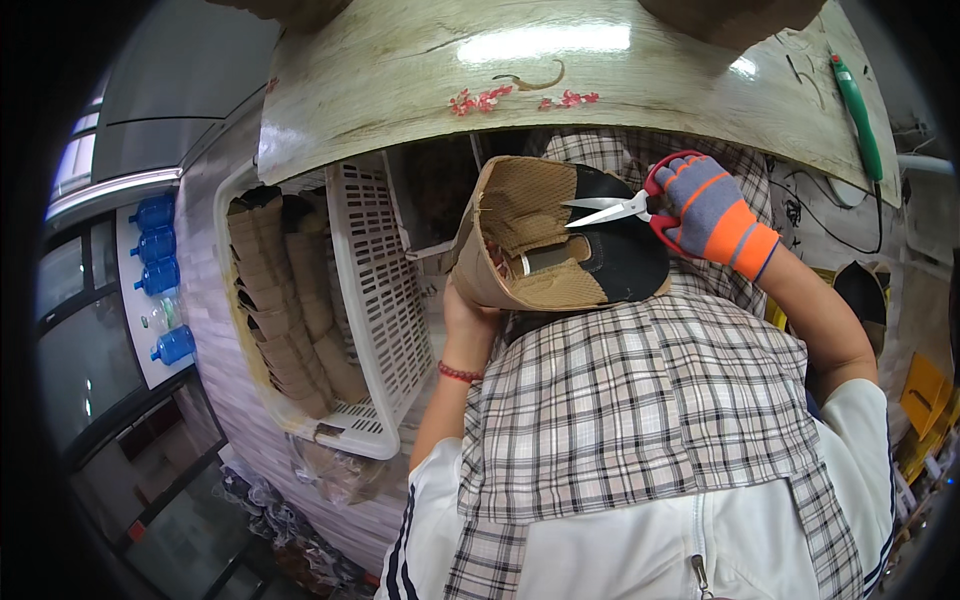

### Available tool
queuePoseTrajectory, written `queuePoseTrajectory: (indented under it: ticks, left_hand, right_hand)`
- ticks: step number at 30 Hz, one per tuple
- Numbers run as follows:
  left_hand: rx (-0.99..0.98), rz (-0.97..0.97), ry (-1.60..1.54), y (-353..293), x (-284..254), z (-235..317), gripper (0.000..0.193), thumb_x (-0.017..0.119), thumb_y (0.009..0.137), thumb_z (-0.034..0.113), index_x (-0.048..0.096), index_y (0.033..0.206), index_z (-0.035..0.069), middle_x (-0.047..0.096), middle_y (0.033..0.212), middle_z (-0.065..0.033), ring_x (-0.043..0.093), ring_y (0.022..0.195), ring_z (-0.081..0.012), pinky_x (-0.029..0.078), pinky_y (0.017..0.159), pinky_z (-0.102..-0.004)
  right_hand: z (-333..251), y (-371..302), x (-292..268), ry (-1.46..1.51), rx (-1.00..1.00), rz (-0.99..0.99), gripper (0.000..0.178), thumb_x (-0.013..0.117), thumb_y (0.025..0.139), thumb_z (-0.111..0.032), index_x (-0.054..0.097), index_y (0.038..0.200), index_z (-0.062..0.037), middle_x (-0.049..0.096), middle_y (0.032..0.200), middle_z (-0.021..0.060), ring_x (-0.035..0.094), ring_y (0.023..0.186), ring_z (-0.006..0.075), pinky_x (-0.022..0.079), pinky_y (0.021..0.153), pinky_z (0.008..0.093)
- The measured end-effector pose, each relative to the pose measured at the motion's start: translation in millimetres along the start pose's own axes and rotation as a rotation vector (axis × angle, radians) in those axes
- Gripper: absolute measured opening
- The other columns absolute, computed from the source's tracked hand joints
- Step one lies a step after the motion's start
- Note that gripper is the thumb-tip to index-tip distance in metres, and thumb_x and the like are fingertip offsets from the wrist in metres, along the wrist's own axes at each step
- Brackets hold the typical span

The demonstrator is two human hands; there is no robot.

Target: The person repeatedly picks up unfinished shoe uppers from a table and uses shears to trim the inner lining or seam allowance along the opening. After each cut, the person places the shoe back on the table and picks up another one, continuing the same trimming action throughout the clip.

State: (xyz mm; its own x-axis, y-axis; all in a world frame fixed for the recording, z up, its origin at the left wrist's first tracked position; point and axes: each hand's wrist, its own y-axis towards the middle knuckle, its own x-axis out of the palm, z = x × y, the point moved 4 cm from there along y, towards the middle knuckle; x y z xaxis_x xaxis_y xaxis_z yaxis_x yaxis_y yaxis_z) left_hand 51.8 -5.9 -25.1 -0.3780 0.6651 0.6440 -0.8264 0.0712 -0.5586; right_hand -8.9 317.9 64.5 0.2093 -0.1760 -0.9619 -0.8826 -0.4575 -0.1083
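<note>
The right hand (712, 210), in a knitted grey-and-orange glove, has its fingers closed through the red handles of steel scissors (612, 208). Their slim, pointed blades stand parted to the left of those fingers, over a shoe piece (530, 205); whether they touch it cannot be told. The piece is brown, ribbed fabric curved into an open cup, with smooth black material on the side nearest the gloved fingers. The bare left hand (468, 308) supports its left end from beneath; its fingers are hidden, so their curl cannot be told. Below both hands spreads a checked cloth apron (640, 400). Left of the left fingers, a slotted white plastic basket (365, 250) holds nested brown pieces (290, 310). Beyond the fingers lies a glossy, wood-grained tabletop (400, 70).
</note>
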Motion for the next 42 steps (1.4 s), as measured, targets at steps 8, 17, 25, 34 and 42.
queuePoseTrajectory:
  ticks: [8,17,25,34,42]
  left_hand:
    - [0.082,-0.172,0.105,22,30,-4,0.045,0.056,0.102,0.027,0.050,0.139,0.002,0.058,0.136,-0.0097,0.056,0.125,-0.0230,0.046,0.107,-0.0396]
    - [0.058,-0.268,0.002,34,34,-9,0.051,0.062,0.100,0.029,0.046,0.142,0.005,0.055,0.139,-0.0108,0.055,0.125,-0.0261,0.050,0.105,-0.0437]
    - [0.003,-0.247,0.018,45,33,-11,0.053,0.062,0.098,0.032,0.046,0.141,0.006,0.055,0.138,-0.0122,0.056,0.124,-0.0290,0.052,0.103,-0.0480]
    - [0.046,-0.198,0.125,40,39,-10,0.051,0.059,0.100,0.035,0.047,0.141,0.006,0.056,0.138,-0.0113,0.057,0.124,-0.0267,0.053,0.101,-0.0464]
    - [0.053,-0.259,0.056,35,46,-5,0.053,0.060,0.100,0.035,0.046,0.143,0.007,0.054,0.140,-0.0114,0.055,0.126,-0.0259,0.049,0.105,-0.0461]
  right_hand:
    - [-7,18,10,-0.076,-0.144,0.116,0.036,0.081,0.070,-0.026,0.062,0.097,-0.0114,0.062,0.084,0.0103,0.061,0.087,0.0312,0.048,0.080,0.0416]
    - [-9,18,-10,-0.031,-0.070,0.106,0.036,0.082,0.071,-0.030,0.067,0.098,-0.0118,0.066,0.097,0.0091,0.063,0.094,0.0291,0.049,0.080,0.0401]
    - [-37,48,-3,-0.149,-0.169,0.114,0.036,0.079,0.074,-0.031,0.069,0.099,-0.0075,0.067,0.090,0.0091,0.064,0.088,0.0281,0.049,0.078,0.0391]
    - [-16,30,-11,-0.107,-0.046,0.102,0.033,0.081,0.072,-0.028,0.069,0.099,-0.0122,0.067,0.087,0.0071,0.065,0.088,0.0262,0.050,0.076,0.0380]
    - [-25,37,-14,-0.129,-0.097,0.112,0.030,0.078,0.077,-0.030,0.070,0.100,-0.0134,0.069,0.085,0.0078,0.067,0.084,0.0277,0.052,0.074,0.0388]
